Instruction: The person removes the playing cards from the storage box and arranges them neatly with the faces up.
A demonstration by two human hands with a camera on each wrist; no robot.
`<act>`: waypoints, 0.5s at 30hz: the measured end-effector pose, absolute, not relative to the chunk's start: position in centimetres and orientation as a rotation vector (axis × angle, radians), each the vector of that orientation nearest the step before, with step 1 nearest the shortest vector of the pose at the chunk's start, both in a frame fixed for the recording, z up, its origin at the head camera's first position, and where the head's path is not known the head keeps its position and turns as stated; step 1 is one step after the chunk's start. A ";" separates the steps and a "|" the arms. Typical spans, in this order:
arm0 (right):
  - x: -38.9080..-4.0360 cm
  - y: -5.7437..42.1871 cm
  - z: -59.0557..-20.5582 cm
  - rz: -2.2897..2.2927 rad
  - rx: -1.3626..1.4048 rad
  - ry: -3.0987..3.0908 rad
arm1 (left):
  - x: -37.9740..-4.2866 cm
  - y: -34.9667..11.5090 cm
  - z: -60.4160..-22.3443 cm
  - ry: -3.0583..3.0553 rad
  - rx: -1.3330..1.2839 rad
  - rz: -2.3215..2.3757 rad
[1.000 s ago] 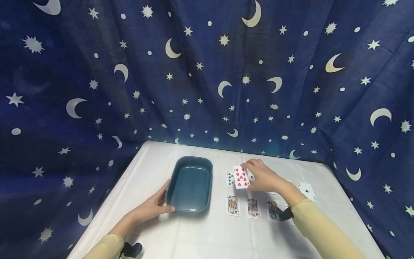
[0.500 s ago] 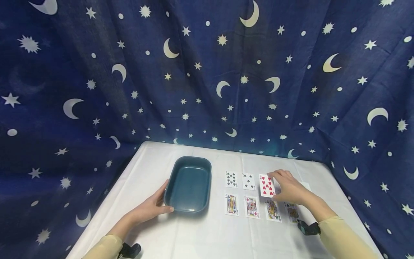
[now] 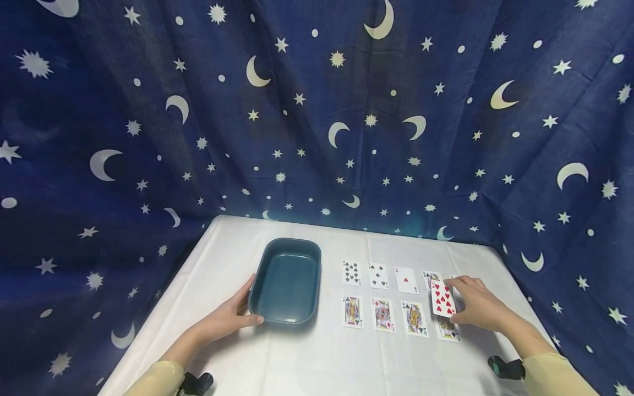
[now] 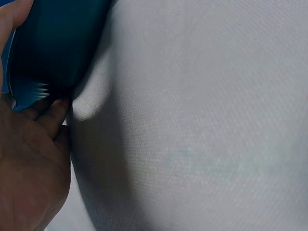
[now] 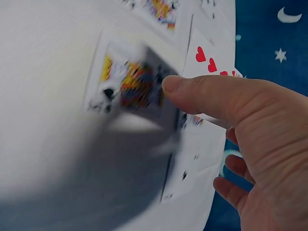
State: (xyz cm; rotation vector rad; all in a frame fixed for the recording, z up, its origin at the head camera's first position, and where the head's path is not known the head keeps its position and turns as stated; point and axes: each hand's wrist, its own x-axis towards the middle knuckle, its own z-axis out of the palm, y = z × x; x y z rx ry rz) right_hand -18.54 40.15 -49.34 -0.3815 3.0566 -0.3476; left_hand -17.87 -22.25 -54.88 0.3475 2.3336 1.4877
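My left hand (image 3: 225, 316) holds a dark teal rectangular tub (image 3: 285, 286) at its near left corner, thumb on the near side and fingers along the left wall. In the left wrist view, the thumb and fingers stand on either side of the tub's corner (image 4: 62, 43). My right hand (image 3: 482, 305) pinches a red heart playing card (image 3: 442, 298) by its right side, above the right end of the laid-out cards. A face card (image 3: 432, 276) is partly covered by it. Below it lies a face card with a spade (image 3: 448, 331), also seen as a card (image 5: 127, 86) in the right wrist view.
Several face-up cards lie in two rows on the white cloth (image 3: 307, 363), including a black spot card (image 3: 351, 273), an ace of hearts (image 3: 406, 280) and a king (image 3: 353, 312). A card beyond my right hand is mostly hidden. A blue moon-and-star curtain (image 3: 307, 110) hangs behind the table.
My right hand has carried the heart card rightward along the rows, uncovering the cards at left and the ace of hearts. My left hand stays at the tub.
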 end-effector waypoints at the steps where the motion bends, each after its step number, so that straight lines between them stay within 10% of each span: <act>1: -18.3 40.5 -49.5 -0.343 -0.375 3.058 | -17.9 -22.3 -54.9 2.330 0.346 1.490; 15: -16.4 44.7 -51.2 -0.205 -0.303 3.033 | -18.0 -22.3 -55.1 2.319 0.324 1.490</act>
